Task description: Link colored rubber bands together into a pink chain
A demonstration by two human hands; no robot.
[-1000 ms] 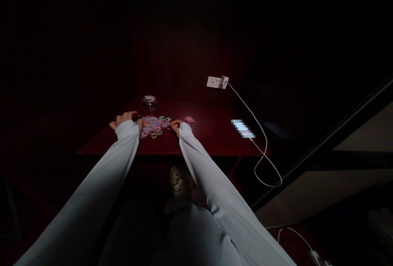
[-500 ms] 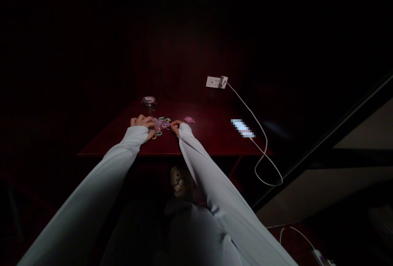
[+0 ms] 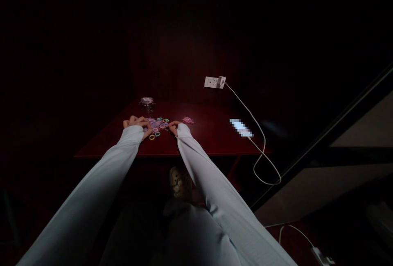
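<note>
A loose pile of small coloured elastic bands [image 3: 158, 124], mostly purple and pink with some green and yellow rings, lies on the dark red table [image 3: 202, 145]. At the pile's left side rests my left hand [image 3: 137, 123], its fingers bent and apart over the bands, the tips partly hidden. My right hand [image 3: 174, 127] is at the right edge of the pile with fingers and thumb pressed together; what they hold, if anything, is too small to make out. A smaller bunch of pink bands [image 3: 188, 120] lies just beyond my right hand.
A clear jar [image 3: 147, 103] stands behind the pile. To the right lies a lit phone [image 3: 241, 128], its white cable [image 3: 259, 124] running to a charger in the wall socket [image 3: 215, 82] and looping past the table edge. A power strip [image 3: 321, 256] lies on the floor.
My left hand has drawn slightly left, uncovering more of the bands. My right hand stays by the pile, fingers still together. The whole view has shifted a little.
</note>
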